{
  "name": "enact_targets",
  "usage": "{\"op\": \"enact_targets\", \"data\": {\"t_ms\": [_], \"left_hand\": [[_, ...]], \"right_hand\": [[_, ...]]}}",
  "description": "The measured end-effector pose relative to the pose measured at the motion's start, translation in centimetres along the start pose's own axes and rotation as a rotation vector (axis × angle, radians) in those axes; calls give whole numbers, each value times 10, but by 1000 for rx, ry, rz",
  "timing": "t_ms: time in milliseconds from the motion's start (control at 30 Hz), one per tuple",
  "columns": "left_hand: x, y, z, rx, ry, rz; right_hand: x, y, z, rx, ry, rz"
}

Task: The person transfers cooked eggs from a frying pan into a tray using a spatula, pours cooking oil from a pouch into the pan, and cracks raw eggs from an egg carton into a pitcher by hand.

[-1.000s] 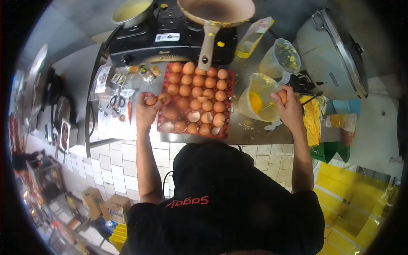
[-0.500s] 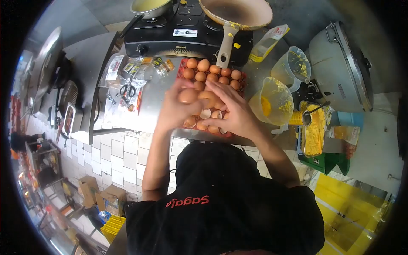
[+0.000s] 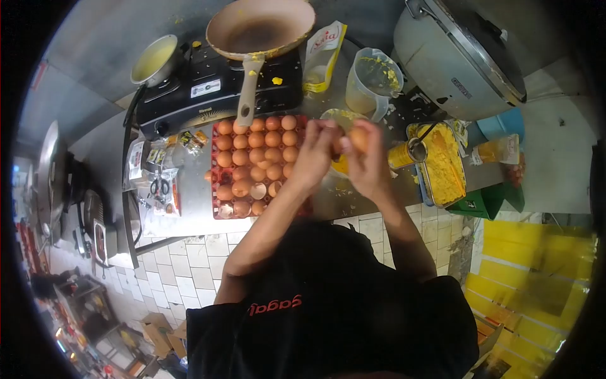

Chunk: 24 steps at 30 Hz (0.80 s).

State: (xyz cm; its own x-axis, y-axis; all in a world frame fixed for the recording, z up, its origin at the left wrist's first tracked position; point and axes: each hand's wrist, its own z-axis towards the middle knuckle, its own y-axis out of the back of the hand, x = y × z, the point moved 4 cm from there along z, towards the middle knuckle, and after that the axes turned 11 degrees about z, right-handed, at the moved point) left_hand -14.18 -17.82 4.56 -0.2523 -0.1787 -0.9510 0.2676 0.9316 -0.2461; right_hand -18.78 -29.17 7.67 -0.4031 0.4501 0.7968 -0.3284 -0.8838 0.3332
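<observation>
My two hands are close together over a clear plastic jug (image 3: pixel 344 114), whose rim and yellow contents show only partly behind them. In my right hand (image 3: pixel 372 167) is a brown egg (image 3: pixel 360 138), gripped by the fingers and thumb. My left hand (image 3: pixel 314 156) is closed around another brown egg (image 3: pixel 337 140), mostly covered by the fingers and blurred. Left of my hands lies a red egg tray (image 3: pixel 215 174) filled with brown eggs (image 3: pixel 256 139). Cracked, empty shells (image 3: pixel 257 191) sit in its near rows.
A pan (image 3: pixel 260 28) and a small pot (image 3: pixel 154 60) stand on a black gas stove (image 3: pixel 221 95). Another jug (image 3: pixel 375 82), a large cooker (image 3: pixel 461 60) and a tray of yellow mash (image 3: pixel 445 167) are to the right. Scissors (image 3: pixel 160 186) lie on packets at left.
Both hands have moved right, from above the egg tray to above the jug, carrying eggs. The view has shifted, so the tray and stove appear farther left.
</observation>
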Motion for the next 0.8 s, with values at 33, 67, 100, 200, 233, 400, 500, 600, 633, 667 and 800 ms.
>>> {"op": "enact_targets", "data": {"t_ms": [33,67,100,200,233,400,500,600,633,667,800], "left_hand": [[3,-6,-1,10,-14,9],[8,-6,4,69,43,-39],[7,-6,6,63,66,-77],[5,-4,13,86,137,-148],[8,-5,15,130,155,-120],[2,-15,18,302,230,82],[9,-14,24,358,192,217],[10,-10,28,371,-35,165],[11,-6,32,334,-146,281],[13,-2,36,298,-253,396],[3,0,31,255,-306,595]], "right_hand": [[-4,4,-2,2,-24,-15],[-7,9,-2,7,-45,-30],[-8,13,2,16,-55,-45],[-29,31,7,51,-220,170],[-35,35,7,84,-274,241],[-43,41,20,392,-273,306],[-47,46,22,367,-334,185],[-47,44,20,224,-267,95],[-45,45,19,185,-271,67],[-45,45,16,145,-279,39],[-52,45,9,83,-279,40]]}}
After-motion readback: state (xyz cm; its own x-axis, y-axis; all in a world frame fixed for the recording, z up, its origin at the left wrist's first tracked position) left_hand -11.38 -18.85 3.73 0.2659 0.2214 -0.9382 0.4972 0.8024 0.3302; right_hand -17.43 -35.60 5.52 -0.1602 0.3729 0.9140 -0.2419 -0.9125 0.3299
